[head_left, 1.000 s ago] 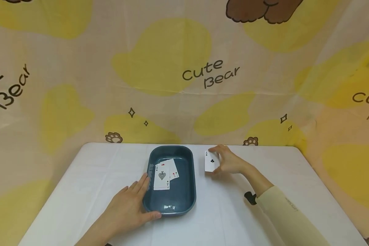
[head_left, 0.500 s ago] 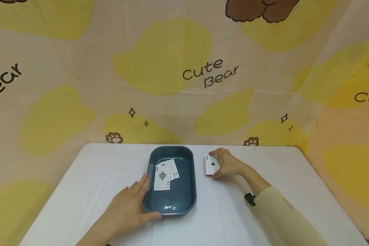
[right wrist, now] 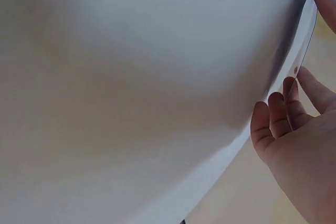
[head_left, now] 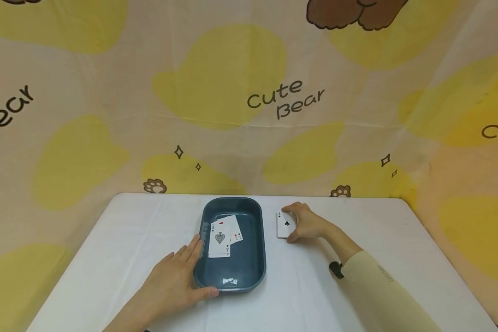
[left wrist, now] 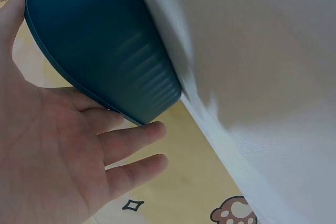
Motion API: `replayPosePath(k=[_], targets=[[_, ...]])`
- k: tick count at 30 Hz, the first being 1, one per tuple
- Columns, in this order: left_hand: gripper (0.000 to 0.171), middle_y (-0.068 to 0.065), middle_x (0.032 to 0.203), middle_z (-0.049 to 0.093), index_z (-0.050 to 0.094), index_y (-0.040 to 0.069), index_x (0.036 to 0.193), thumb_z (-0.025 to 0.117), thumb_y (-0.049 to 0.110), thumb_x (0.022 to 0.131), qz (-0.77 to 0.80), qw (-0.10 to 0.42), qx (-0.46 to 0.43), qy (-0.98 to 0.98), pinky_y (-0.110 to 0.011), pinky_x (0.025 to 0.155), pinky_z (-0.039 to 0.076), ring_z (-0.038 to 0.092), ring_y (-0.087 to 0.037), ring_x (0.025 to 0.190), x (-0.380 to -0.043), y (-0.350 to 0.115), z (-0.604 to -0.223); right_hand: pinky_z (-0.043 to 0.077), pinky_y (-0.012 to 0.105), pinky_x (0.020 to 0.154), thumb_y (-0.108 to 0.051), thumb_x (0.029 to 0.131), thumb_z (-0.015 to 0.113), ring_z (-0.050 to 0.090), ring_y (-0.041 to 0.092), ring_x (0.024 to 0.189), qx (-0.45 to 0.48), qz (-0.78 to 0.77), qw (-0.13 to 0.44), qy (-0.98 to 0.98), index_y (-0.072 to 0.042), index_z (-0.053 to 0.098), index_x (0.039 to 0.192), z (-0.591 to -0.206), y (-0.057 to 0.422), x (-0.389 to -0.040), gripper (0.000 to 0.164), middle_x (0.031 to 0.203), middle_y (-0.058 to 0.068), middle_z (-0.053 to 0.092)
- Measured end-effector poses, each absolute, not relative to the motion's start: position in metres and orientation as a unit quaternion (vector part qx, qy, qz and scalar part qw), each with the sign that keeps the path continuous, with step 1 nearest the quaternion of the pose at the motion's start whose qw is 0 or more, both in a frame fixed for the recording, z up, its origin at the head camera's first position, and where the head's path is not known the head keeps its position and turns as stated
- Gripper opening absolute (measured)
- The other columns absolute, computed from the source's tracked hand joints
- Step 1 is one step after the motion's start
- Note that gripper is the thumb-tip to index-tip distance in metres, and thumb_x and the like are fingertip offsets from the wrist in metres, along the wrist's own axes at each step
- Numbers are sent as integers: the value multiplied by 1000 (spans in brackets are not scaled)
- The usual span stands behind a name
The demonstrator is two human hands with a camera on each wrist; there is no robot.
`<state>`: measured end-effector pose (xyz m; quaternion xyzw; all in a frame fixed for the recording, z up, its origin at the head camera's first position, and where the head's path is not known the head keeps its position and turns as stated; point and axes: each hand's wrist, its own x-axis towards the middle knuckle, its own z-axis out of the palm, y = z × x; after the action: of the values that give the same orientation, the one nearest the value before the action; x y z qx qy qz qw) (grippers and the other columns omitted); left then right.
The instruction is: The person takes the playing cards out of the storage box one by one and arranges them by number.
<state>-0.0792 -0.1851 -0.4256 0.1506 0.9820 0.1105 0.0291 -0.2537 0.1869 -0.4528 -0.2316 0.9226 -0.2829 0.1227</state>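
In the head view a dark blue tray (head_left: 251, 269) lies lengthwise on the table. Inside it an ace of spades (head_left: 219, 246) overlaps another playing card (head_left: 236, 229) with red marks. My left hand (head_left: 172, 281) lies along the tray's left side, fingers extended and thumb at the near rim. From the left wrist, the palm (left wrist: 58, 150) shows beside the tray wall (left wrist: 121, 51). Right of the tray, my right hand (head_left: 309, 223) pinches an ace of clubs (head_left: 283, 229) by its far and near edges. The right wrist view shows this card (right wrist: 307, 40) nearly edge-on, close over the cloth.
A white cloth (head_left: 357, 216) covers the table. Behind it hangs a beige and yellow printed backdrop (head_left: 216, 74). A black band (head_left: 335, 269) sits by the right sleeve (head_left: 382, 286).
My right hand and the ace of clubs have shifted slightly toward the near side of the table. The left hand, tray and cards inside keep their places.
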Motion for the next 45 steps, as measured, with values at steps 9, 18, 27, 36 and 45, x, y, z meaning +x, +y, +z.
replayPosePath(k=[9,18,27,36,45], targets=[[125,-17,167,36,38,-1,160,69,85,75,108,32,149,982,-65,110,42,52,-44,140,-80,-186,-425,36,62,114,-18,63,95,42,40,136,-230,-276,130,924,-1,58,143,-455,185,-256,90,143,18,55],[123,-17,167,35,37,-1,160,69,83,77,109,26,154,982,-64,110,42,50,-41,141,-80,-187,-427,41,61,109,-16,64,95,43,41,131,-234,-260,140,926,-3,59,143,-452,183,-256,88,144,21,53],[124,-17,167,36,38,-1,160,68,85,76,108,25,154,982,-65,109,43,53,-45,138,-80,-187,-427,40,62,108,-17,65,94,43,42,130,-247,-256,139,924,-2,57,144,-450,183,-254,88,144,23,52],[122,-18,166,37,39,-2,159,71,82,77,108,18,156,982,-64,109,44,51,-42,140,-80,-187,-427,35,66,114,-19,70,92,40,41,139,-216,-297,137,920,-4,53,150,-442,189,-254,91,149,19,51],[123,-18,166,37,38,-2,159,70,83,77,108,20,158,981,-65,108,44,53,-43,139,-81,-188,-428,39,67,111,-16,74,91,46,45,136,-228,-312,111,916,-1,51,151,-420,189,-245,88,151,19,48]])
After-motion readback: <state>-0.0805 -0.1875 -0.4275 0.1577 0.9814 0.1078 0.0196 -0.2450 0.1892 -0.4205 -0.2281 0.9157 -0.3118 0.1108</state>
